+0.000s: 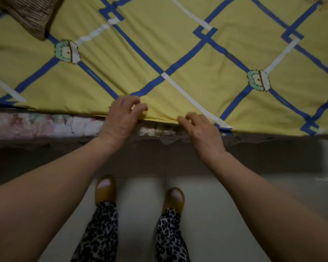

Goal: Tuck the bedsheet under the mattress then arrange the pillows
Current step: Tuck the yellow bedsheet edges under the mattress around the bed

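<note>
Standing at the bedside, a person pinches the yellow sheet's hem with curled fingers of the left hand and right hand, apparently ready to tuck it under the mattress.

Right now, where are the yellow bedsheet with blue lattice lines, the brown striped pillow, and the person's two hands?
Yellow bedsheet with blue lattice lines point(187, 53): head view, flat top.
Brown striped pillow point(32, 14): head view, its corner.
Left hand point(121, 118): head view, back, at sheet's edge.
Right hand point(203, 133): head view, back.
</note>
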